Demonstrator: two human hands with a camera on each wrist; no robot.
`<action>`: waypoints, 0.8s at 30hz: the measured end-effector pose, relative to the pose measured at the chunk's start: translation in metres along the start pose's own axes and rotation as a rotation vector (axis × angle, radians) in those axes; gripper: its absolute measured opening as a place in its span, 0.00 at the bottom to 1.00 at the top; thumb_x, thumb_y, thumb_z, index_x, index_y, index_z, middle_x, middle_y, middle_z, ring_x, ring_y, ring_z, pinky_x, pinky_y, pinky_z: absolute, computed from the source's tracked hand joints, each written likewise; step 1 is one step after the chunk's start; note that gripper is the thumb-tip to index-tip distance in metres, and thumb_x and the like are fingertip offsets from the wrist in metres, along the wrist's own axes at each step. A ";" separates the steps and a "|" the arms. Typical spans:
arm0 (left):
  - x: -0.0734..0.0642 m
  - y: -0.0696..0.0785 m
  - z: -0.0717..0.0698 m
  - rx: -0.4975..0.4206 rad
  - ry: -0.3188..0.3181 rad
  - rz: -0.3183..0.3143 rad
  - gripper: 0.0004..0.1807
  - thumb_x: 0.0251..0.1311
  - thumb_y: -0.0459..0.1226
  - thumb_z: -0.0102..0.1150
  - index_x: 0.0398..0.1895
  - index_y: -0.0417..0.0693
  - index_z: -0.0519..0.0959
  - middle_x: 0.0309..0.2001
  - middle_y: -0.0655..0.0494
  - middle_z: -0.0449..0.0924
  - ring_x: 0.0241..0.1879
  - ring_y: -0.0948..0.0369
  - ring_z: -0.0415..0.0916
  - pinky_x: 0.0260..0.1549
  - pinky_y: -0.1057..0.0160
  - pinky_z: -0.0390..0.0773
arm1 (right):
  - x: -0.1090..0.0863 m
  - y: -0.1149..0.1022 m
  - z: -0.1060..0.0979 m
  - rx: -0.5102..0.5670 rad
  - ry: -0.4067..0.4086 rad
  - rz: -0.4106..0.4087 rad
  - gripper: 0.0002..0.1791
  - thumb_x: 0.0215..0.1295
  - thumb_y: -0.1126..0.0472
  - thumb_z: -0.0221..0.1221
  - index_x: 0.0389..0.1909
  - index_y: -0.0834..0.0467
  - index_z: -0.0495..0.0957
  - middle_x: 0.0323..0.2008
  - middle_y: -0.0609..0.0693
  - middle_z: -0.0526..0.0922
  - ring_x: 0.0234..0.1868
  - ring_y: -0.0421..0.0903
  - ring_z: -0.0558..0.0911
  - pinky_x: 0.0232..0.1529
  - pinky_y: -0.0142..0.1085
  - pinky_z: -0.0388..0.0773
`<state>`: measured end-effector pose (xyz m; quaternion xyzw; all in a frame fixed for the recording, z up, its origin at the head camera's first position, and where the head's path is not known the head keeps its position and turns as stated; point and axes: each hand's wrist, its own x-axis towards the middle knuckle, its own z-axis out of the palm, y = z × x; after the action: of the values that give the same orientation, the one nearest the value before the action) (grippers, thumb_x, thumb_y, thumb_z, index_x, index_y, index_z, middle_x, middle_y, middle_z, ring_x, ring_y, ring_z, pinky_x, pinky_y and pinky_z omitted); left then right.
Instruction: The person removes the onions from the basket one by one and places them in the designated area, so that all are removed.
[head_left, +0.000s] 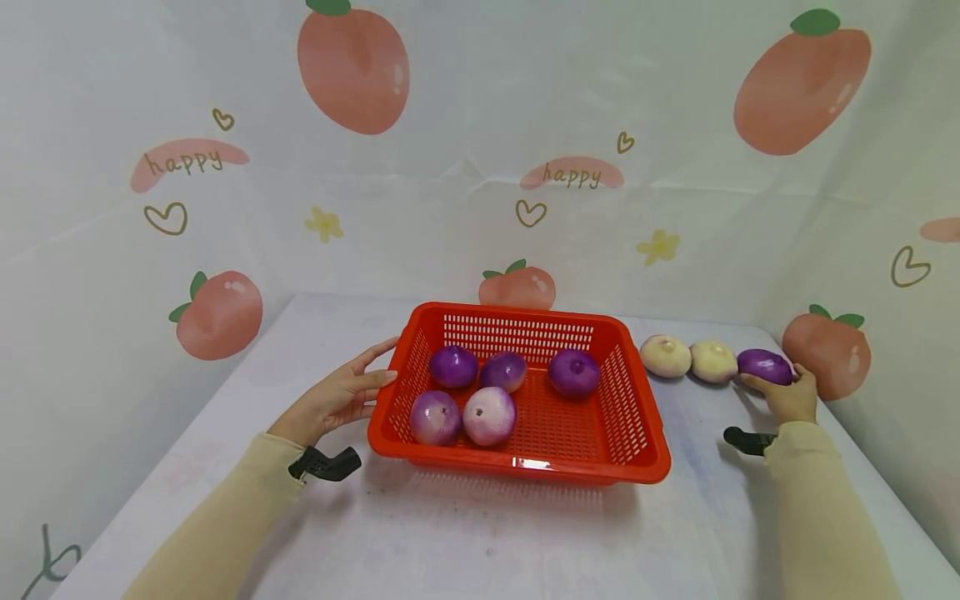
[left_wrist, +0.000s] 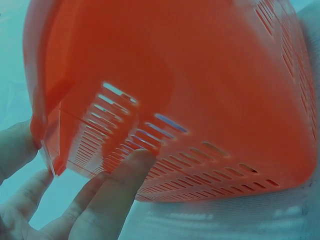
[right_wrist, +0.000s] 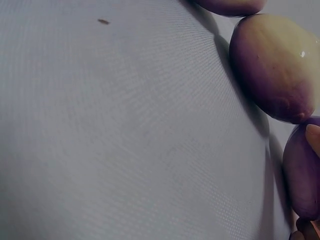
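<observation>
A red plastic basket (head_left: pixel 525 468) stands in the middle, with several purple and pale onions in it, one of them a dark purple onion (head_left: pixel 573 372). My left hand (head_left: pixel 330 400) is at its left side, thumb at the rim and fingers against the slotted wall (left_wrist: pixel 165 55). At far right, my right hand (head_left: pixel 795 400) grips a dark purple onion (head_left: pixel 765 367) between thumb and fingers. In the right wrist view only fingertips show on that onion (right_wrist: pixel 301 175), at the edge. Left of it sit two pale onions, the nearer one (head_left: pixel 713 361) right beside it.
The other pale onion (head_left: pixel 665 357) lies close to the basket's right wall. White cloth (head_left: pixel 480 550) covers the table. Behind it hangs a white backdrop (head_left: pixel 435 225) printed with peaches, hearts and flowers.
</observation>
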<state>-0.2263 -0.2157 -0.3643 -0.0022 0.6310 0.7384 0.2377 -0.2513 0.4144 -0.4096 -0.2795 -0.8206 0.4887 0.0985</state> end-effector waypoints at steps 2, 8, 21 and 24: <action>0.000 0.000 -0.001 0.002 -0.004 -0.001 0.39 0.68 0.38 0.55 0.77 0.65 0.48 0.49 0.56 0.79 0.44 0.59 0.83 0.44 0.55 0.84 | 0.001 0.000 -0.001 0.001 -0.005 0.004 0.53 0.65 0.50 0.58 0.74 0.68 0.32 0.75 0.66 0.35 0.76 0.62 0.43 0.76 0.51 0.42; 0.000 -0.001 -0.001 -0.003 -0.017 -0.001 0.39 0.68 0.38 0.54 0.77 0.65 0.48 0.48 0.57 0.79 0.44 0.60 0.83 0.44 0.56 0.84 | 0.001 0.000 -0.003 0.028 -0.010 0.013 0.53 0.65 0.49 0.57 0.75 0.66 0.32 0.76 0.65 0.35 0.76 0.61 0.41 0.76 0.50 0.40; 0.000 -0.001 -0.002 0.012 -0.027 0.001 0.40 0.68 0.38 0.55 0.77 0.66 0.48 0.48 0.57 0.79 0.44 0.60 0.82 0.46 0.56 0.83 | -0.014 -0.066 -0.018 0.286 -0.050 -0.128 0.51 0.64 0.51 0.62 0.77 0.50 0.37 0.78 0.49 0.41 0.77 0.44 0.43 0.76 0.36 0.42; 0.000 -0.001 -0.002 0.022 -0.020 -0.001 0.40 0.68 0.39 0.55 0.77 0.66 0.48 0.48 0.57 0.79 0.44 0.60 0.82 0.45 0.57 0.84 | -0.029 -0.091 -0.015 0.417 -0.146 -0.230 0.50 0.64 0.55 0.63 0.77 0.47 0.39 0.77 0.44 0.44 0.77 0.41 0.44 0.76 0.33 0.42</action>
<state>-0.2262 -0.2176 -0.3654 0.0076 0.6365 0.7315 0.2443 -0.2541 0.3758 -0.3205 -0.1221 -0.7332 0.6521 0.1496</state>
